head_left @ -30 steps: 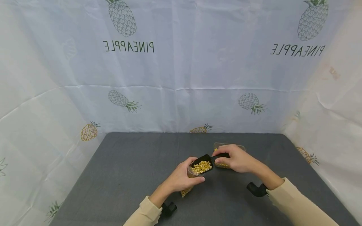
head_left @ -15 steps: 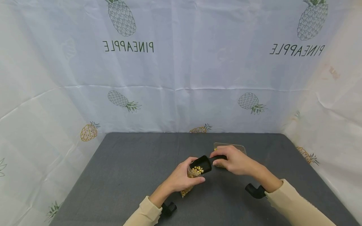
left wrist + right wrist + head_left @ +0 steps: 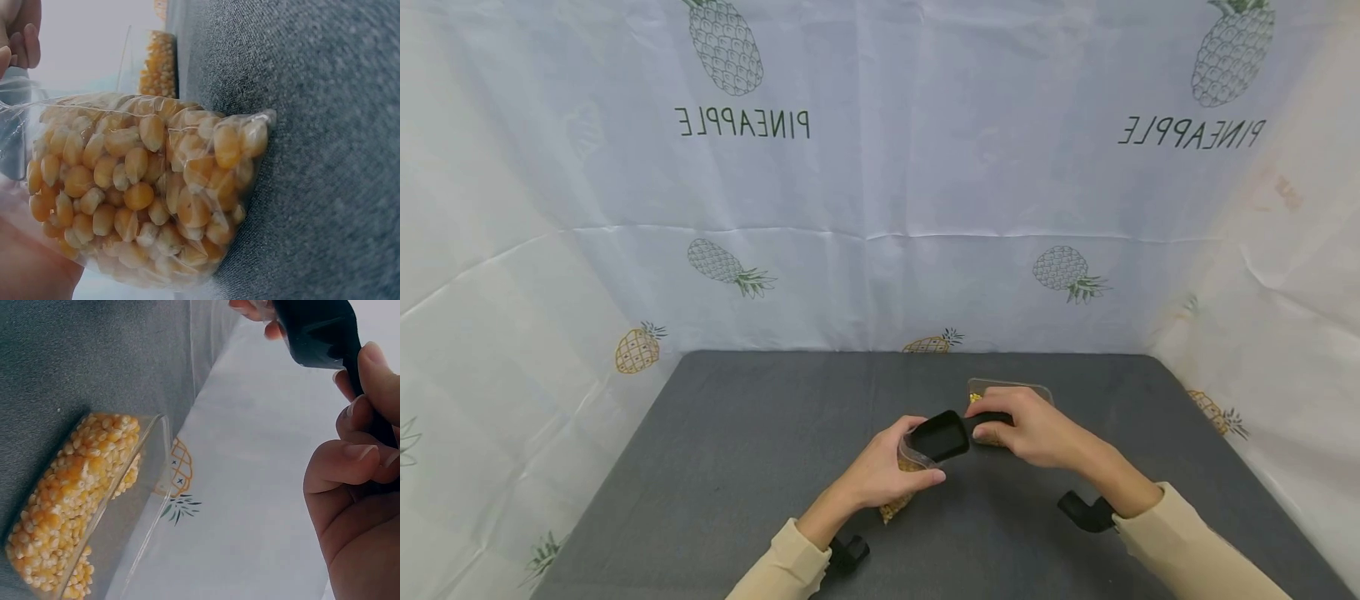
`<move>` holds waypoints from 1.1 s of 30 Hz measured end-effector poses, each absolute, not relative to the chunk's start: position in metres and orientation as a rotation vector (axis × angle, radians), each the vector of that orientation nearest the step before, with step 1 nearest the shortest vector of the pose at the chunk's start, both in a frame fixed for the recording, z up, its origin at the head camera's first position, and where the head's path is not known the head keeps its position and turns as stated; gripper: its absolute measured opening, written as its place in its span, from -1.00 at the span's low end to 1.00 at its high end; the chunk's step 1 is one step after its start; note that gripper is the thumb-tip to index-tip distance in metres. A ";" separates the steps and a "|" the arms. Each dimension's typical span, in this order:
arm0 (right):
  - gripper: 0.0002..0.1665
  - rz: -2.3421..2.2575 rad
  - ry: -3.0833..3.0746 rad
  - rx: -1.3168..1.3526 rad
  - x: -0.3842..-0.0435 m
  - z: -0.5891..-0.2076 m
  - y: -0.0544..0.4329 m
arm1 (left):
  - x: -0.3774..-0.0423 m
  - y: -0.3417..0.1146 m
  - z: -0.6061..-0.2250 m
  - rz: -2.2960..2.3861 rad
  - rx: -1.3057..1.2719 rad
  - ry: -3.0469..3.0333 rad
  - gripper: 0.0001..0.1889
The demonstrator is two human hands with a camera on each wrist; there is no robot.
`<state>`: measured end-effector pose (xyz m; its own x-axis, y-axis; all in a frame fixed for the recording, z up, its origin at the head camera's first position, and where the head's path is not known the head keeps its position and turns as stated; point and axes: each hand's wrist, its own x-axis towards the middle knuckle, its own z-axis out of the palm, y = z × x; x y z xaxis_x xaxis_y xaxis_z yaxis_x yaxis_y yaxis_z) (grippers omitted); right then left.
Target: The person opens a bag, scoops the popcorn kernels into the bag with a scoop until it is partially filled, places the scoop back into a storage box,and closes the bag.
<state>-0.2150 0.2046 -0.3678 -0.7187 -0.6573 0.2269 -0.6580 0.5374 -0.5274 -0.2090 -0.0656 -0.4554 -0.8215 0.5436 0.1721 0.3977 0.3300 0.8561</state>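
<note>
My left hand (image 3: 880, 473) grips the upper part of a clear plastic bag (image 3: 125, 187), holding its mouth spread. Yellow corn kernels (image 3: 139, 195) fill the bag, and its lower corner points down at the grey table. Between thumb and fingers my right hand (image 3: 1033, 427) holds a black scoop (image 3: 940, 437) by its handle. The scoop's front end tilts into the bag's mouth, and no kernels show in its bowl. Part of the scoop's tip is hidden by the bag and left hand.
Behind my right hand stands a clear rectangular container (image 3: 134, 506) with a heap of corn kernels (image 3: 69, 494). A dark grey table (image 3: 760, 450) lies beneath, and a pineapple-print curtain (image 3: 865, 183) encloses its back and sides. A black wrist mount (image 3: 1086, 510) juts from the right wrist.
The kernels in the scoop have slid into the bag, leaving its bowl bare. My right hand has tipped the scoop, shifting slightly left and then back right; the left hand has stayed put.
</note>
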 end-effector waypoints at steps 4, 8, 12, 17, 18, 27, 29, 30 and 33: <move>-0.75 0.981 -2.724 1.168 -0.215 -0.372 0.211 | -0.208 -0.066 -0.455 1.471 0.859 2.455 -0.27; -0.77 1.014 -2.712 1.147 -0.215 -0.374 0.216 | -0.208 -0.065 -0.454 1.466 0.858 2.452 -0.28; -0.75 1.054 -2.717 1.114 -0.214 -0.375 0.220 | -0.209 -0.064 -0.455 1.483 0.853 2.443 -0.29; -0.72 1.128 -2.740 1.042 -0.212 -0.378 0.227 | -0.208 -0.064 -0.456 1.483 0.852 2.444 -0.28; -0.72 1.141 -2.740 1.028 -0.212 -0.378 0.228 | -0.208 -0.064 -0.457 1.483 0.856 2.442 -0.28; -0.69 1.178 -2.753 0.891 -0.207 -0.388 0.241 | -0.208 -0.065 -0.458 1.541 0.925 2.401 -0.36; -0.68 1.184 -2.764 0.859 -0.207 -0.390 0.244 | -0.208 -0.065 -0.458 1.553 0.938 2.392 -0.37; -0.68 1.177 -2.770 0.845 -0.206 -0.391 0.245 | -0.208 -0.065 -0.458 1.556 0.940 2.389 -0.38; -0.67 1.165 -2.771 0.809 -0.207 -0.394 0.247 | -0.208 -0.065 -0.458 1.564 0.939 2.382 -0.39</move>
